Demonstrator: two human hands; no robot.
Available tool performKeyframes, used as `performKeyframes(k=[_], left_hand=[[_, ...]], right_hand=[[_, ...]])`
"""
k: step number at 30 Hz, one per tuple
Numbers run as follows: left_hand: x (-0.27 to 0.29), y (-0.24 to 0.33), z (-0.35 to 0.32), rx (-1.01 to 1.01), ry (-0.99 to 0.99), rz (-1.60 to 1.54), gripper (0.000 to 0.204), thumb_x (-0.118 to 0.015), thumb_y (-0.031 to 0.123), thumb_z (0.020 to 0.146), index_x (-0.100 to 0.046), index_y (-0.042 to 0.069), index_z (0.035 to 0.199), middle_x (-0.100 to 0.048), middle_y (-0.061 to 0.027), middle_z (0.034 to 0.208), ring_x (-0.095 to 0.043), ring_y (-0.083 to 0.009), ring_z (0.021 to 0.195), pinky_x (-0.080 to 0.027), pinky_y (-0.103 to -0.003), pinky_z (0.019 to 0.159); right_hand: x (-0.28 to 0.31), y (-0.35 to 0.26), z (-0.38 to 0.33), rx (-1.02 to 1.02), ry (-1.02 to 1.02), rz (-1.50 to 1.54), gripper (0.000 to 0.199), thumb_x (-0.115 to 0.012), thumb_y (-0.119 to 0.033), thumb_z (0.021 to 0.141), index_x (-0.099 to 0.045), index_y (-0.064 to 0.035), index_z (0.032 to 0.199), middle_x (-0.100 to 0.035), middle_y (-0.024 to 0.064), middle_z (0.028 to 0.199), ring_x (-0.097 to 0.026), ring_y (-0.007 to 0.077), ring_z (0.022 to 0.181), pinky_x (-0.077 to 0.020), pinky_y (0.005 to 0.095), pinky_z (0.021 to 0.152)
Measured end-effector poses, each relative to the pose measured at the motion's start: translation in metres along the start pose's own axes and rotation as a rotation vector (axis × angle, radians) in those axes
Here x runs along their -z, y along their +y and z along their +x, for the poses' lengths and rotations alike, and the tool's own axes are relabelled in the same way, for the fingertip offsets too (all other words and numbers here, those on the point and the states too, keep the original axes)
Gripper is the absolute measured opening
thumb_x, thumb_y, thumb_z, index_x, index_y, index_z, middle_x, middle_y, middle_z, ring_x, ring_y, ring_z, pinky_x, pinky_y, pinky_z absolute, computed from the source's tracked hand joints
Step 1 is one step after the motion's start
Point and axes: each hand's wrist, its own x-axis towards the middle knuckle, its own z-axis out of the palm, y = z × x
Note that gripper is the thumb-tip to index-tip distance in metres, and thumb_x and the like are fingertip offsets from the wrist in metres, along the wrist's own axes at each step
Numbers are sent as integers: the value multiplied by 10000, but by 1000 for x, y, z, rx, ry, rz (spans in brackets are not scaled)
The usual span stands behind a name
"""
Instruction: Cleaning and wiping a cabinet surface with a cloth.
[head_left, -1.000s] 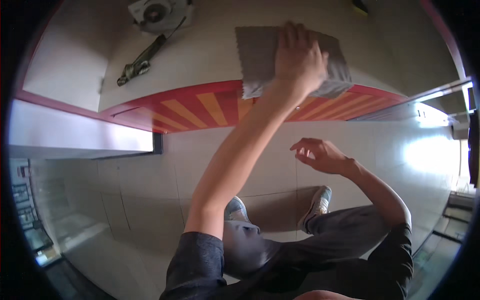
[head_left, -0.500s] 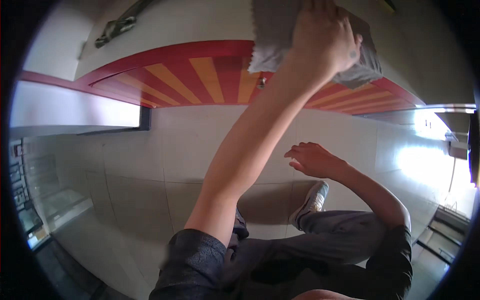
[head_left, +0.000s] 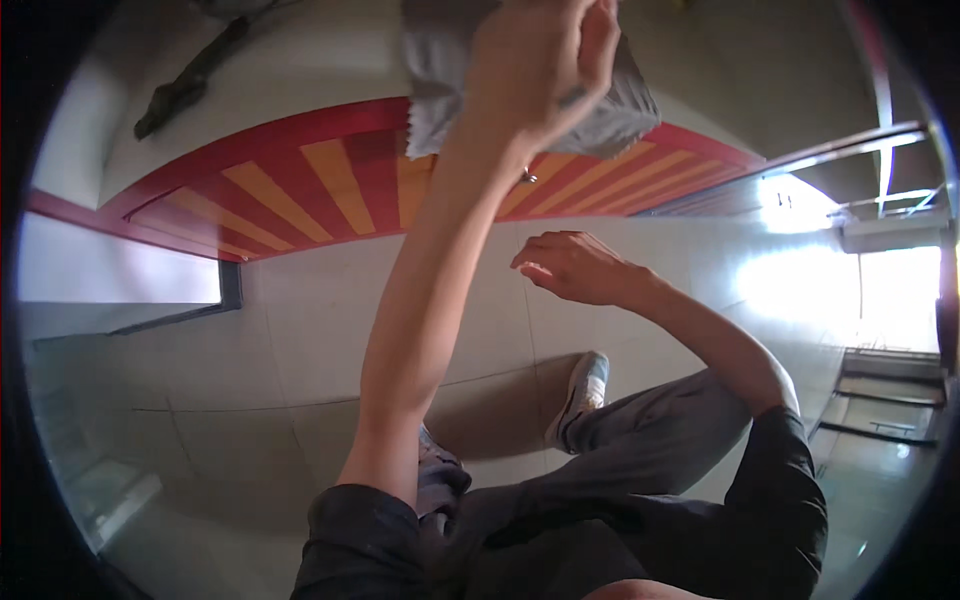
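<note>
Gripping grey cloth (head_left: 620, 105), left hand (head_left: 540, 70) (right hand (head_left: 575, 268) loosely open, w/o anything).

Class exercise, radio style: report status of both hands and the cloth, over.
Left hand closed in a grip on the grey cloth, at the counter edge. Right hand open, empty, held above the floor. Dark tool lies off to the left, clear of the cloth.
</note>
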Motion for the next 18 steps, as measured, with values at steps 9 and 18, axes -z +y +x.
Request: performKeyframes(k=[9, 18], left_hand=[[52, -55, -36, -58, 657, -710, 286, -517, 213, 1089, -680, 0, 1190, -735, -172, 1021, -714, -208, 816, -581, -353, 702], [109, -99, -30, 181, 1103, -860, 348, -453, 176, 1038, -757, 18, 1104, -739, -97, 819, -681, -172, 752, -552, -307, 770]], right_hand=[[100, -63, 32, 261, 773, -109, 390, -681, 48, 873, -713, -84, 1238, -690, 63, 1109, -631, 234, 922, -543, 364, 837], [131, -49, 113, -139, 652, -280, 456, -495, -254, 1111, -526, -100, 1539, -499, 162, 1567, -516, 353, 1386, -438, 443, 1158]])
